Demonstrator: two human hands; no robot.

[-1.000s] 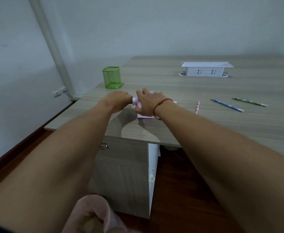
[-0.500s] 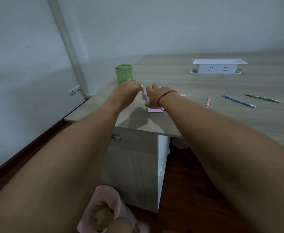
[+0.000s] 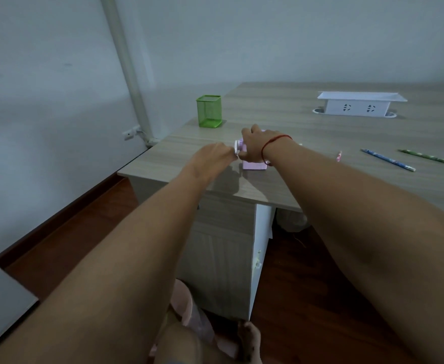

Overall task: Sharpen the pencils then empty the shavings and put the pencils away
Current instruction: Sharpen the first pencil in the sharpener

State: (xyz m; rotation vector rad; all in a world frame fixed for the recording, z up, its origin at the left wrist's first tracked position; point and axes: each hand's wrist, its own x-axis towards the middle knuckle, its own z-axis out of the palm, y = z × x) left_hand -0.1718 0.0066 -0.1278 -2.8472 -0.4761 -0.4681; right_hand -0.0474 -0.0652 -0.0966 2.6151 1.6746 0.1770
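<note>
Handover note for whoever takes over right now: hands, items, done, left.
Left hand grips the white crank handle; right hand holds the pink box-shaped pencil sharpener from above.
Pink pencil, blue pencil and green pencil lie loose on the wooden desk, right of the sharpener; green mesh pencil holder stands behind it, no pencils inside.
Done: nothing put away.
Left: finish sharpening, empty shavings, pencils into the holder.

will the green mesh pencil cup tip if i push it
The green square mesh pencil cup is probably light: mesh walls, no pencils sticking out. Taller than wide, so a high push may tip it; a low push likely slides it on the wooden table.
</note>
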